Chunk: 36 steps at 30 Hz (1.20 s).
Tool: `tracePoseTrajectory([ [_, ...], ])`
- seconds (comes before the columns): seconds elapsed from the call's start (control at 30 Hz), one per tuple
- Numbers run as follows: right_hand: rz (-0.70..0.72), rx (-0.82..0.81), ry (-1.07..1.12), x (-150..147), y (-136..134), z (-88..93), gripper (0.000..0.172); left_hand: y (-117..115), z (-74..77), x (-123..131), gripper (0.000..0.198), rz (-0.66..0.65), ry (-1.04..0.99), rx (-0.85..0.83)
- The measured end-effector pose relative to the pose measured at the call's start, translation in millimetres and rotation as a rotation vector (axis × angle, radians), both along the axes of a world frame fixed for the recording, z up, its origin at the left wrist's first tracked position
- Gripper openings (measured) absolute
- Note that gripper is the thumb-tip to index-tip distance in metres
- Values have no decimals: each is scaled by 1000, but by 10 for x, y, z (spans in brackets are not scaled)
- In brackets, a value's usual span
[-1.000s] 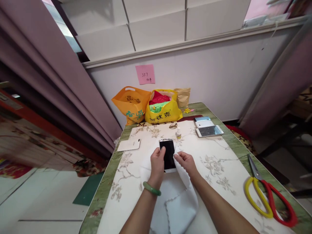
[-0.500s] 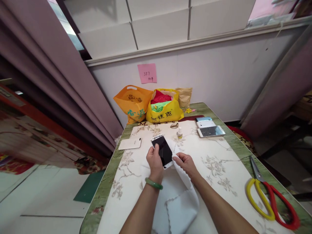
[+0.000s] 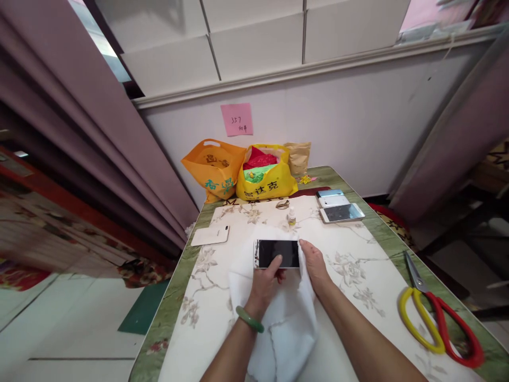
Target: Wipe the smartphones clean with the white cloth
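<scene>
A white-framed smartphone point(image 3: 286, 249) with a dark screen is held level over the table, its length running left to right. My left hand point(image 3: 264, 284), with a green bangle at the wrist, grips it from below, thumb pressed on the screen. At the phone's right end my right hand point(image 3: 314, 262) pinches a white cloth point(image 3: 288, 326) against the edge. The cloth drapes down beneath the phone and spreads over the tabletop toward me. Its fingers behind the phone are partly hidden.
A white phone back cover point(image 3: 210, 235) lies at left. A small bottle point(image 3: 291, 216) and glasses point(image 3: 282, 204) stand beyond the cloth. Several phones point(image 3: 342, 213) lie at right, with large scissors point(image 3: 425, 297) nearer. An orange bag point(image 3: 214, 170) and a yellow bag point(image 3: 267, 183) stand at the back.
The phone has turned from a slanted upright position to lying sideways. My right hand has moved with the cloth onto the phone's right end; my left thumb has shifted lower.
</scene>
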State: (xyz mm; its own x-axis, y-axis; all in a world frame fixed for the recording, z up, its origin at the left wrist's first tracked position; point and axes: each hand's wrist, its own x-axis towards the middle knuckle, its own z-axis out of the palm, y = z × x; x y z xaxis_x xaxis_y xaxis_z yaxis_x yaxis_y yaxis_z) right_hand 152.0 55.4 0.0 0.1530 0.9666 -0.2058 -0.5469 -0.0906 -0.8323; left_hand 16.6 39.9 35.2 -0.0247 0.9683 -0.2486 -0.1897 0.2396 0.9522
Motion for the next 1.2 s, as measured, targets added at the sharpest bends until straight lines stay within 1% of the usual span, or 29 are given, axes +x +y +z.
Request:
tracePoseTrajectory([
  [0.07,5,4,-27,-10,0,-9,36,-50,-26,0,35,-12,-21,-46],
  [0.17,34,26,-36,-29,-4,-17,36,-57,-45,19,35,49,-88,-45],
  [0.33,118,54,-73,-58,-30,32,39,39,-46,72,35,186,-130,45],
  [0.43,147,79,-71,-72,-43,59,38,87,-27,120,34,216,-133,117],
  [0.5,147,66,-67,-72,-38,62,39,72,-8,155,33,204,-74,129],
  [0.57,117,30,-63,-58,-21,54,40,10,11,177,29,157,16,141],
  [0.6,89,17,-54,-44,-9,49,40,-33,19,176,26,111,59,157],
  [0.67,19,-5,-18,-6,15,39,40,-114,32,139,18,-23,112,233],
  [0.73,-41,-43,26,36,31,34,39,-154,46,58,25,-181,134,350],
  [0.77,-61,-63,39,51,33,33,39,-152,56,8,25,-232,137,374],
  [0.8,-67,-76,44,60,32,33,39,-139,67,-40,22,-272,124,352],
  [0.83,-62,-79,48,61,28,31,38,-116,81,-82,21,-286,96,295],
  [0.93,-20,-27,26,16,6,11,37,-41,128,-133,30,-301,-2,76],
  [1.0,4,29,-36,-32,-4,-16,37,-15,135,-103,34,-322,17,32],
  [1.07,19,75,-105,-71,-8,-43,37,-12,100,-51,32,-300,80,76],
  [1.13,39,99,-149,-92,-9,-54,36,-18,31,-7,30,-200,111,131],
  [1.2,69,122,-190,-97,-11,-45,35,-12,-37,14,31,-83,101,140],
])
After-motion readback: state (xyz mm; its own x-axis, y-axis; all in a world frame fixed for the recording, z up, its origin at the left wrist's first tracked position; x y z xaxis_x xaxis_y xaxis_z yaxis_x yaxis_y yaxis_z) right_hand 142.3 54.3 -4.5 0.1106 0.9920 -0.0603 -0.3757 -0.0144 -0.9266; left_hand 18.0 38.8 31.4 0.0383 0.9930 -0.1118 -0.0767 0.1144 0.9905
